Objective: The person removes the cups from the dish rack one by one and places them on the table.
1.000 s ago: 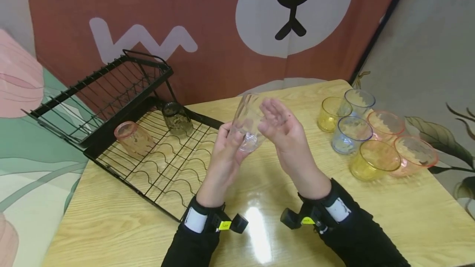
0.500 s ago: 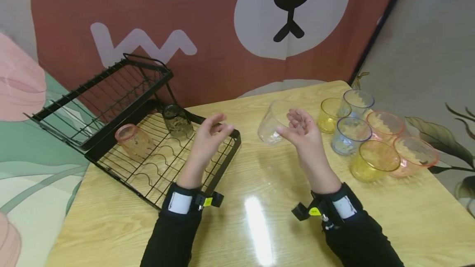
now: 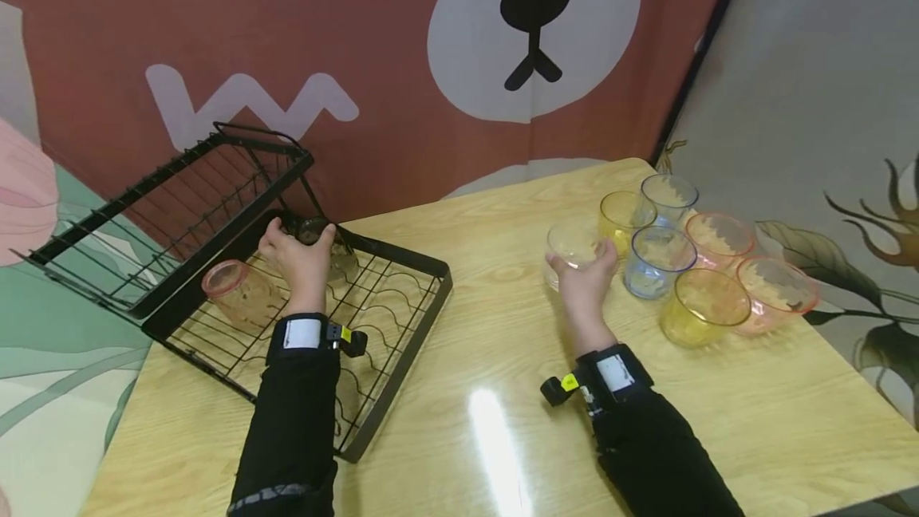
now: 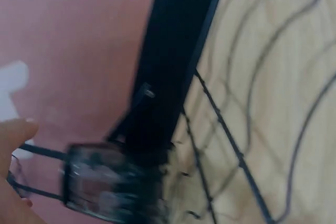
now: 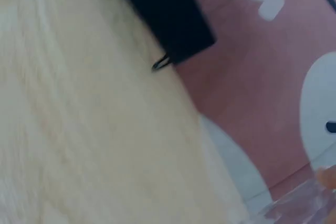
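In the head view my left hand (image 3: 297, 262) reaches over the dark grey glass (image 3: 343, 263) in the rack, thumb and fingers spread about its top. The left wrist view has a gap between the fingers (image 4: 16, 140) and this dark glass (image 4: 100, 182). My right hand (image 3: 587, 290) holds a clear glass (image 3: 567, 239) upright, thumb and fingers on its side, next to the yellow glass (image 3: 621, 214). Only a sliver of the clear glass (image 5: 299, 203) shows in the right wrist view. A pink-rimmed glass (image 3: 240, 294) leans in the rack, left of my left hand.
The black two-tier wire rack (image 3: 402, 389) stands on the left of the wooden table (image 3: 459, 325). At the right, blue (image 3: 656, 262), pink (image 3: 775, 294) and yellow (image 3: 704, 309) glasses cluster upright near the table's edge. A patterned cloth (image 3: 402, 38) hangs behind.
The clear glass passed from my left hand to my right, which carried it right toward the other glasses. My left hand moved left to the dark glass in the rack.
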Tool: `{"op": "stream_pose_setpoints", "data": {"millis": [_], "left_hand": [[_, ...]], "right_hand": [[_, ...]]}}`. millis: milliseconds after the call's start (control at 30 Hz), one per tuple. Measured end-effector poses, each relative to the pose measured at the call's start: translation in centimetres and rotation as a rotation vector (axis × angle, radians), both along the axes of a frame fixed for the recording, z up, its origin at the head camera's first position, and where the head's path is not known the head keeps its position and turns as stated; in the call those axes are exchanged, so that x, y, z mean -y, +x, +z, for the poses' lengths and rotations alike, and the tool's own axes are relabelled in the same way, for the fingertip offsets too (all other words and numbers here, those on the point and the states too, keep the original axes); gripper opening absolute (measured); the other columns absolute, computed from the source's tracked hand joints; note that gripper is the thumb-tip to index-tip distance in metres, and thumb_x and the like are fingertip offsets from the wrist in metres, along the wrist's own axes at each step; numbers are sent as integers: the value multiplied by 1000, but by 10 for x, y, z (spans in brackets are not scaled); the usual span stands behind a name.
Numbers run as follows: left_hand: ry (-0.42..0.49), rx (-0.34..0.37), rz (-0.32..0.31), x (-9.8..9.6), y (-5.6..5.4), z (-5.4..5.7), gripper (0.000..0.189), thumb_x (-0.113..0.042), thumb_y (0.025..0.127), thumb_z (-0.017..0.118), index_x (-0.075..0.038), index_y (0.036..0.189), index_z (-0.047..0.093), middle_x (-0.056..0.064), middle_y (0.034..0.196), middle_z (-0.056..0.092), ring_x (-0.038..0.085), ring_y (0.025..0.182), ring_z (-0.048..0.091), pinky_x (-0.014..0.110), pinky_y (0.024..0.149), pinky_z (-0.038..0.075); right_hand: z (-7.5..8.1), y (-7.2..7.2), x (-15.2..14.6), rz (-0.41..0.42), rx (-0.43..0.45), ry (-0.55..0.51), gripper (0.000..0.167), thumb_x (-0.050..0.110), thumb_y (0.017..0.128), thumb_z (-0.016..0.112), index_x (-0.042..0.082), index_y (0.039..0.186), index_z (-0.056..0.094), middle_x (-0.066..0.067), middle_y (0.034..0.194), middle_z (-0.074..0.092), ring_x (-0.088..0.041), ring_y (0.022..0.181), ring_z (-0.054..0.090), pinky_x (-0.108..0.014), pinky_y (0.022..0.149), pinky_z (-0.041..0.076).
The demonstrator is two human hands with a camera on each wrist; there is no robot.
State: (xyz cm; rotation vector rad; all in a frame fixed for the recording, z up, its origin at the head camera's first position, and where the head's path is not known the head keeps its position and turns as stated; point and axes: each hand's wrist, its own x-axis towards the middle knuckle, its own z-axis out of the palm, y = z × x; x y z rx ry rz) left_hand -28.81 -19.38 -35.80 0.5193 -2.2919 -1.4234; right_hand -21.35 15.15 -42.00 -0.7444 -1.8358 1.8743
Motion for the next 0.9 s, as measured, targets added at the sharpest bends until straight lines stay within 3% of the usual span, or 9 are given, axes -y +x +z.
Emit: {"op": "stream_pose_setpoints", "data": {"millis": [133, 300, 500, 633, 900], "left_hand": [[10, 104, -42, 6, -8, -11, 94, -29, 88, 72, -8, 155, 8, 23, 155, 14, 35, 142, 20, 43, 116, 25], [35, 174, -54, 8, -15, -23, 101, -31, 87, 73, -10, 156, 2, 17, 160, 10, 32, 147, 12, 42, 119, 17], [48, 106, -14, 11, -18, -32, 87, -24, 85, 76, -3, 149, 21, 21, 150, 30, 34, 140, 29, 43, 115, 27], [88, 116, -10, 12, -16, -34, 85, -22, 85, 76, -3, 147, 22, 21, 151, 29, 33, 140, 29, 42, 114, 28], [109, 127, -29, 16, -9, -31, 87, -19, 82, 78, -3, 147, 22, 21, 150, 31, 32, 138, 32, 40, 113, 30]], "right_hand": [[-13, -5, 3, -74, 22, 96, 103, 14, 78, 82, -1, 151, 10, -21, 156, 15, -32, 145, 14, -33, 119, 10], [-23, -9, 6, -47, 88, 19, 108, 15, 79, 81, -1, 153, 4, -23, 157, 12, -35, 146, 11, -37, 120, 9], [-27, -15, 4, -66, 106, -3, 100, 9, 80, 79, 1, 153, 11, -22, 155, 18, -35, 144, 16, -38, 120, 10], [-30, -17, 0, -102, 102, -12, 91, 7, 81, 77, -2, 150, 18, -22, 152, 24, -35, 142, 22, -36, 119, 13], [-28, -19, -4, -103, 106, -27, 87, 9, 84, 74, -3, 150, 18, -22, 153, 23, -32, 143, 21, -35, 119, 13]]}}
